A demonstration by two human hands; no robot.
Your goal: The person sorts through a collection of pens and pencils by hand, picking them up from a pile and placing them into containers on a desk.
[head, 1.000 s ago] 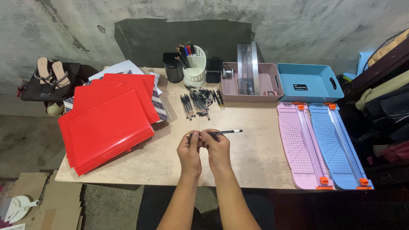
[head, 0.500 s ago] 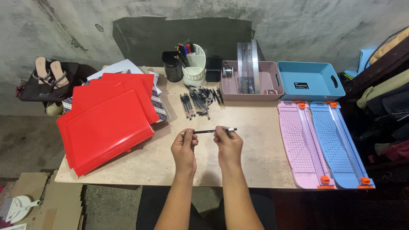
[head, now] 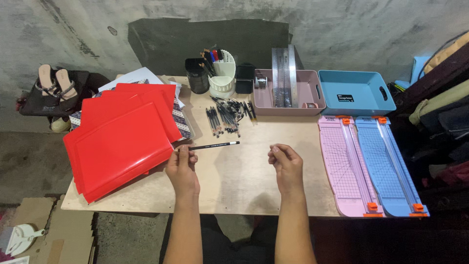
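The left hand (head: 181,168) pinches one end of a black pencil (head: 213,145) between its fingertips, just above the table (head: 244,195) and close to the table's left-front part; the pencil runs out to the right, nearly level, with its pale tip free. The pinched end is hidden inside the fingers. The right hand (head: 286,164) hovers over the middle of the table, well apart from the pencil, its fingers loosely curled in on themselves; whether anything small sits inside them cannot be made out.

Both forearms are cut off by the bottom edge of the view. A stack of red folders (head: 119,142) fans across the table's left edge and overhangs it, covering most of the patterned sheets and white papers beneath. Toward the back edge lies a loose heap of dark pens (head: 227,115), too tangled to tell apart. Behind them stand a black cup (head: 197,77) and a white pen holder (head: 222,78) with pens and markers. At the back right sit a pink tray (head: 308,98), holding metal rulers (head: 284,76), and a blue tray (head: 354,93). Along the right edge lie a pink paper trimmer (head: 344,166) and a blue paper trimmer (head: 388,166), side by side and touching.
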